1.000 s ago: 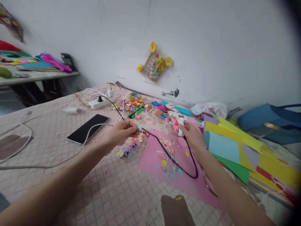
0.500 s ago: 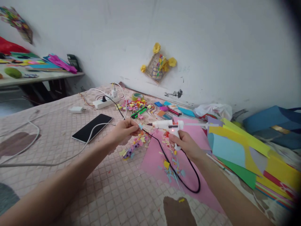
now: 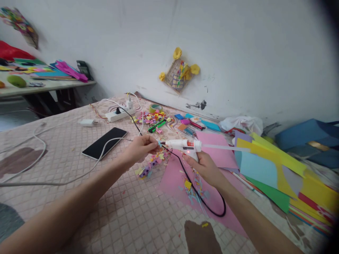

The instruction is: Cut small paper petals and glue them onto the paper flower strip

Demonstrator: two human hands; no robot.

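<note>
Above the tile-patterned table [image 3: 127,211], left hand [image 3: 141,145], grip pinched on a small light-blue paper piece [image 3: 160,143]. Right hand [image 3: 205,165], grip closed round the handle of a white plastic glue gun [image 3: 178,144], translucent glue stick [image 3: 225,147] out the back, red light lit. Gun tip right at the paper piece; can't tell if touching. Thin black cable [image 3: 182,170] loops over a pink paper sheet [image 3: 172,178] with cut scraps [image 3: 188,185]. Black-screened phone [image 3: 106,142] left of left hand, white power strip [image 3: 122,115] farther back.
</note>
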